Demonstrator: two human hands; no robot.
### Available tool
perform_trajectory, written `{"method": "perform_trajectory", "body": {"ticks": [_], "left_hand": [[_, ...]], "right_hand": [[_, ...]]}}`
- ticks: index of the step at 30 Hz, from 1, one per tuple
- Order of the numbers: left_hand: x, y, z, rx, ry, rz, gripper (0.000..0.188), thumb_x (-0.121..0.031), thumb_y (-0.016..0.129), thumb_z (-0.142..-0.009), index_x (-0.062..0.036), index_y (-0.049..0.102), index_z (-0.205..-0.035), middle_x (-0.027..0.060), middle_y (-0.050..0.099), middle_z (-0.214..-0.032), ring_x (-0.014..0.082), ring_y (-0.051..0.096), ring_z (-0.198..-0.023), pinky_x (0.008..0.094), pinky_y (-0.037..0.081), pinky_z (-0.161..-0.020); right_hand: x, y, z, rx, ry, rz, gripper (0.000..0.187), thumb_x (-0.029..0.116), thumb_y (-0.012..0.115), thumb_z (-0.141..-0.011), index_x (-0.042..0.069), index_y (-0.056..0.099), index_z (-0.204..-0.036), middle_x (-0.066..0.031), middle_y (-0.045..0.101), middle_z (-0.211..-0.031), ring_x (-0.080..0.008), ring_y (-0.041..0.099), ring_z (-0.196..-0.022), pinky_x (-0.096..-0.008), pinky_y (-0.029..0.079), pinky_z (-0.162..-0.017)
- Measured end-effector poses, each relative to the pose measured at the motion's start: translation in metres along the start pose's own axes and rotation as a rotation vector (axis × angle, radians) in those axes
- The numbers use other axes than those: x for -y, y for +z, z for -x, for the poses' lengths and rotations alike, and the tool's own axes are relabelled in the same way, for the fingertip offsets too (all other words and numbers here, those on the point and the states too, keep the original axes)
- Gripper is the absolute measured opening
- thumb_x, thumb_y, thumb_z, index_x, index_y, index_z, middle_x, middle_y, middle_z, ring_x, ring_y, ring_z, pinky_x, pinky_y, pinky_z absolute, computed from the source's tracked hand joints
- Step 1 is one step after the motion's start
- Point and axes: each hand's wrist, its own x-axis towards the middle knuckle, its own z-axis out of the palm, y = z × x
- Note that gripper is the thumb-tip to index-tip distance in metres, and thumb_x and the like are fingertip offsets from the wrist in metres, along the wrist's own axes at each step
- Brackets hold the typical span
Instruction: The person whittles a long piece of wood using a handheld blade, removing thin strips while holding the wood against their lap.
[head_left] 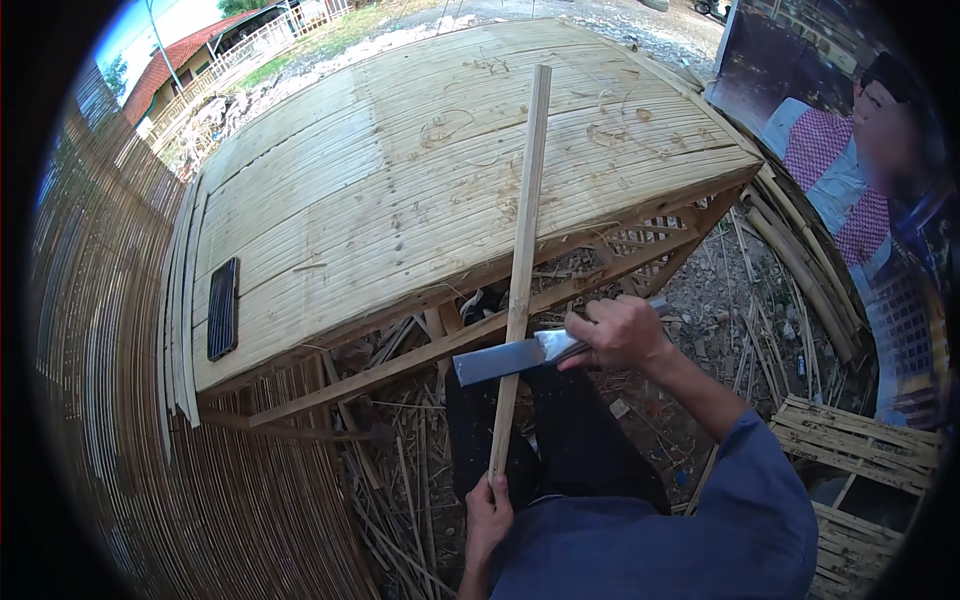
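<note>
A long, straight bamboo strip [527, 220] slopes from my lap up over the near edge of the table. My left hand [488, 512] is closed round its lower end, in front of my body. In my right hand [620, 333] is a broad-bladed knife [497, 361], its fist wrapped round the handle. The flat metal blade lies across the strip, above my thighs, pointing left. Something pale and shiny is wrapped where the blade meets the grip. Whether the edge bites into the strip I cannot tell.
A bamboo-slat table [330, 220] fills the space ahead, with curled shavings on top. A phone [223, 308] lies near its left edge. A woven bamboo screen [110, 330] stands at left, a printed banner [840, 150] at right. Bamboo offcuts [415, 500] litter the ground; a slatted bench [850, 450] is at lower right.
</note>
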Motion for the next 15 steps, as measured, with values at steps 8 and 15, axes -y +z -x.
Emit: {"method": "perform_trajectory", "body": {"ticks": [8,15], "left_hand": [[-0.002,-0.002,0.002,-0.007,-0.003,-0.078,0.039,-0.036,0.043,-0.097,-0.0042,0.046,-0.074,-0.0049,0.039,-0.056,0.0038,0.037,-0.052,0.0239,0.03,-0.045],[0.002,-0.004,-0.004,-0.049,-0.008,-0.14,0.036,-0.032,0.045,-0.096,-0.0014,0.05,-0.078,0.0015,0.038,-0.052,0.0071,0.037,-0.049,0.0287,0.031,-0.045]], "right_hand": [[-0.018,0.006,-0.005,-0.08,-0.059,-0.089,0.049,0.062,0.056,-0.075,0.014,0.053,-0.075,-0.0048,0.052,-0.055,-0.0227,0.058,-0.048,-0.0337,0.046,-0.041],[-0.013,0.003,-0.007,-0.031,-0.049,-0.128,0.05,0.063,0.054,-0.075,0.014,0.054,-0.078,-0.004,0.052,-0.054,-0.0223,0.058,-0.047,-0.0335,0.046,-0.042]]}}
